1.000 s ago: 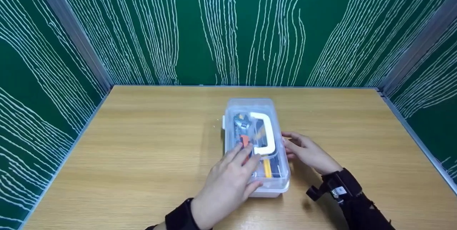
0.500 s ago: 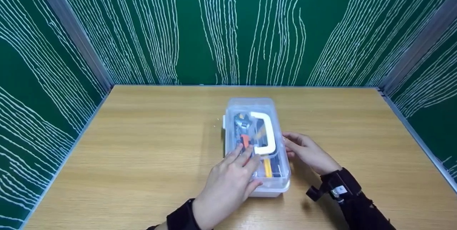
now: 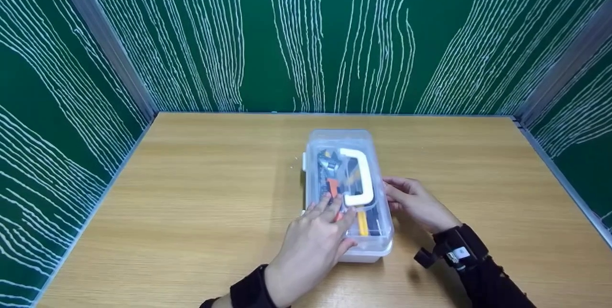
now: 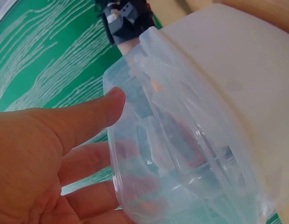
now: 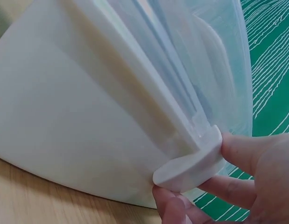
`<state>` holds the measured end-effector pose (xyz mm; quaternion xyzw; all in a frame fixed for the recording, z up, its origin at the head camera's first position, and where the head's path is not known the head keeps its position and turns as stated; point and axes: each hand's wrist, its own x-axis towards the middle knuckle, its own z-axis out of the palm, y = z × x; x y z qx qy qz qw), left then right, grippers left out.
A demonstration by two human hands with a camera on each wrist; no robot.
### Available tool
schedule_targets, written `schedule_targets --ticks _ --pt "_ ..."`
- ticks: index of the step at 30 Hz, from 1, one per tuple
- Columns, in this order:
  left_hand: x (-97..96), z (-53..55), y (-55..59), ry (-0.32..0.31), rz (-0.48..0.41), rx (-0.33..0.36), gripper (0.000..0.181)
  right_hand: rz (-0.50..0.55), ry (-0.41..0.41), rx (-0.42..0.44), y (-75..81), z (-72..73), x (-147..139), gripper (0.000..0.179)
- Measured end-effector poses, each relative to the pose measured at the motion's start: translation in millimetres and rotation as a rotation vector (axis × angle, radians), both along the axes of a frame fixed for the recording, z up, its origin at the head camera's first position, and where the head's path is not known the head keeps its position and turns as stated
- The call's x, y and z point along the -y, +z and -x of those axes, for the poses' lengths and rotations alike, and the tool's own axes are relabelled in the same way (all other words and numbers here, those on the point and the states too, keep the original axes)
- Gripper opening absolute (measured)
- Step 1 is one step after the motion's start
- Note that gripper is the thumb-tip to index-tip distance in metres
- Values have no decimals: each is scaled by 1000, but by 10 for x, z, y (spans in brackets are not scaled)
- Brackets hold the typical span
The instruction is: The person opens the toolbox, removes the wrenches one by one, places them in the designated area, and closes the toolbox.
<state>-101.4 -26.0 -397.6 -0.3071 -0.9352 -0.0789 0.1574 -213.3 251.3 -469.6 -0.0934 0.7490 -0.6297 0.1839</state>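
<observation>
A toolbox (image 3: 342,138) with a clear lid and a white base stands on the table, its long side running away from me. My left hand (image 3: 311,246) rests on the near left part of the lid, fingers extended; the left wrist view shows the thumb (image 4: 117,100) against the lid's end. On the box's right side, my right hand (image 3: 420,205) pinches a white latch (image 5: 191,165) between thumb and fingers. Through the lid I see an adjustable wrench (image 3: 330,164), an orange-red part and a yellow strip (image 3: 363,223). The white carrying handle (image 3: 366,179) lies flat on top.
The wooden table (image 3: 215,179) is bounded by green panels (image 3: 258,35) with white wavy lines at the back and both sides. Another white latch (image 3: 304,161) shows on the box's left side. Each wrist wears a black band.
The head view has shifted slightly, so everything appears a little farther right. Both hands keep about the same places on the toolbox.
</observation>
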Motion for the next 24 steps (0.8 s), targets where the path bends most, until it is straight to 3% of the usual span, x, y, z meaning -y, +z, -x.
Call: schedule_targets --ticks 12,19,24 --pt "-14 -6 -33 8 -25 -21 49 2 -2 -2 -1 5 -9 61" --pt "-28 -10 -36 16 -20 -31 48 1 -41 8 11 -8 3 60" --pt "-18 -15 -58 19 -15 -89 47 -51 -60 -41 27 -9 8 57"
